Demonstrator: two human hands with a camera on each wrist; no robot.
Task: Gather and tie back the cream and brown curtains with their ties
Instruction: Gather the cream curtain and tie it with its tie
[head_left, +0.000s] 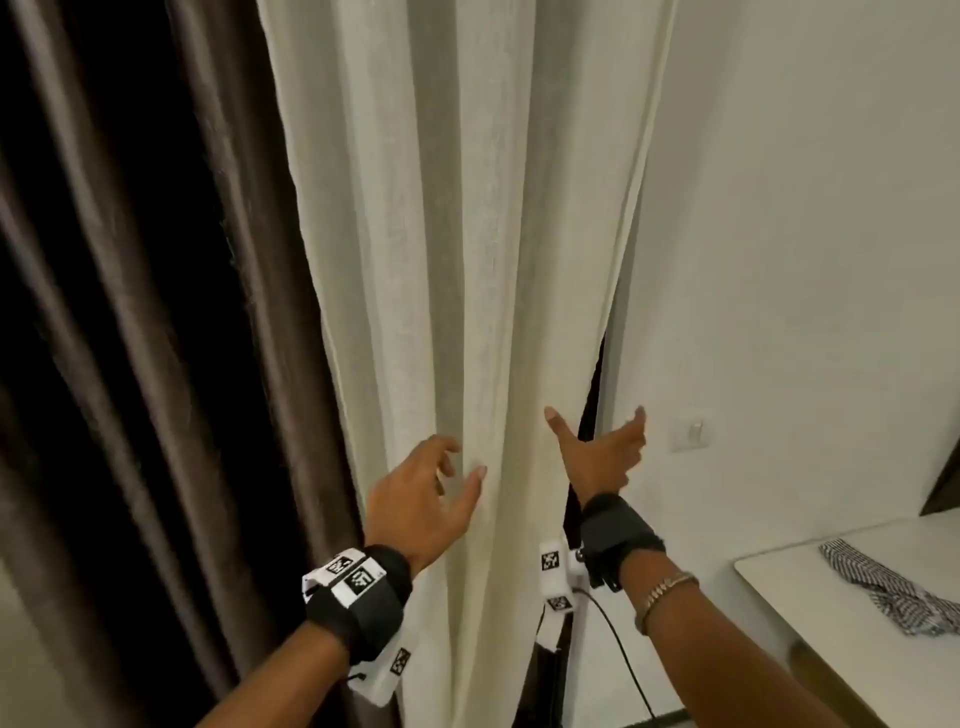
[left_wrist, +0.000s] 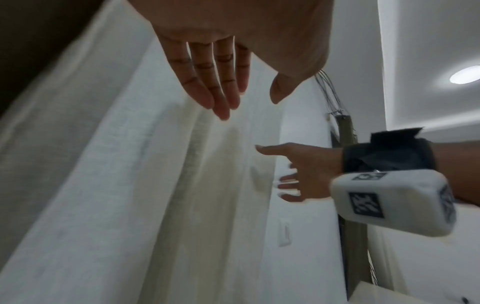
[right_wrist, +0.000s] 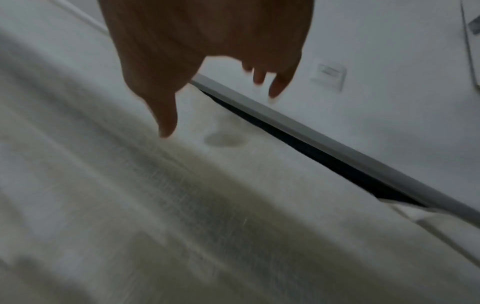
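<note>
The cream curtain (head_left: 457, 260) hangs in long folds down the middle, and the brown curtain (head_left: 130, 312) hangs to its left. My left hand (head_left: 441, 478) is open in front of the cream curtain's folds, fingers spread and loosely bent, holding nothing. My right hand (head_left: 597, 441) is open at the curtain's right edge, thumb on the front, fingers reaching behind the edge. In the left wrist view my left hand (left_wrist: 233, 86) hovers close to the cream curtain (left_wrist: 130, 185) and my right hand (left_wrist: 298, 174) is further on. No tie shows in any view.
A white wall (head_left: 805, 260) with a switch plate (head_left: 693, 434) stands right of the curtains. A white table (head_left: 831, 597) at lower right carries a striped cloth (head_left: 883, 587). A dark gap (head_left: 587, 415) shows at the cream curtain's right edge.
</note>
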